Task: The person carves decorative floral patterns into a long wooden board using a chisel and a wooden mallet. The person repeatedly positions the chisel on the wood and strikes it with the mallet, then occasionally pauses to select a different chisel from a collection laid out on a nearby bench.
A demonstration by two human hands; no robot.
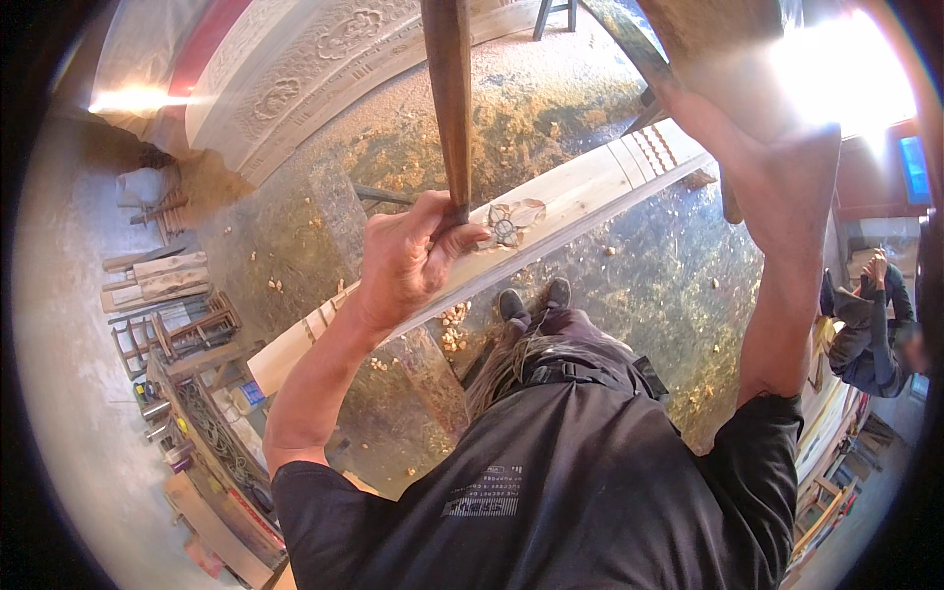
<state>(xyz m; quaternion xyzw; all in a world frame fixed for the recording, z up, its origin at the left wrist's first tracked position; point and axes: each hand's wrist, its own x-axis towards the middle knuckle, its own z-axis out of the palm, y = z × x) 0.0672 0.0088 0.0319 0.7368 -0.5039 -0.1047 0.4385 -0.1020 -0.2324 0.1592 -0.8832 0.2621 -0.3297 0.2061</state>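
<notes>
My left hand (403,261) is closed around the lower end of a long wooden-handled chisel (447,98), held upright beside a carved flower (506,224) on a pale wooden board (580,197). The board runs diagonally beneath both hands, with rows of short notches toward either end. My right hand (747,157), raised at the upper right, is wrapped round what looks like a wooden mallet (718,34), whose top leaves the picture; its fingertips are partly hidden. The chisel's tip is hidden by my left fingers.
A curved carved panel (295,69) stands beyond the board. Stools (172,334), planks (157,270) and a tool-filled bench (206,442) line the left. Another person (870,344) is at the right. Wood chips (454,324) lie on the stained floor (639,305) around my feet.
</notes>
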